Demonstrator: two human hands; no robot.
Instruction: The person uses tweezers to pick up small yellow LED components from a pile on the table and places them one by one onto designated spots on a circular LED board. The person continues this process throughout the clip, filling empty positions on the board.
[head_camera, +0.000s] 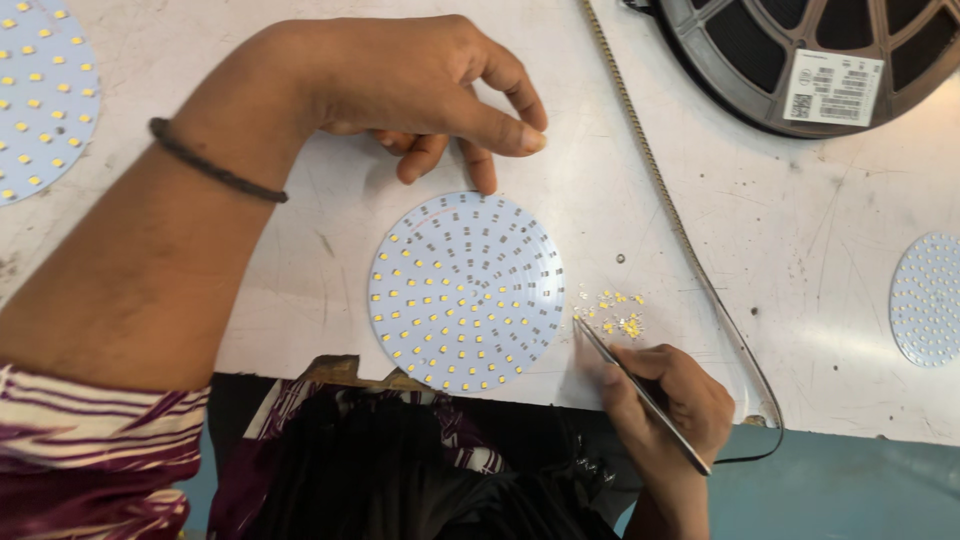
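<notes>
Nearest to me, at the bottom edge of the white table (300, 300), my right hand (665, 400) pinches a pair of slim metal tweezers (640, 393) between thumb and fingers, the shaft lying slantwise across the hand and the tips pointing up and left. Those tips sit just beside the right rim of the round white board (465, 290), and I cannot quite tell whether they touch the table or hover a little above it. Just past the tips lies a small scatter of loose yellow chips (615, 312), close to the board's edge but apart from it. The board itself lies flat in front of me, its lower rim reaching the table's near edge; rings of yellow chips fill its lower left, while the upper and right parts show bare grey pads. Beyond it, my left hand (420, 85) arches over the table with the fingers curled down, one fingertip resting on the board's top rim and the thumb held clear, gripping nothing. A dark band (215, 165) circles that wrist. Farther right, a thin strip of tape (660, 190) runs down the table from a large dark reel (760, 70) at the far corner. Two more round boards lie at the left edge (40, 90) and the right edge (925, 298).
</notes>
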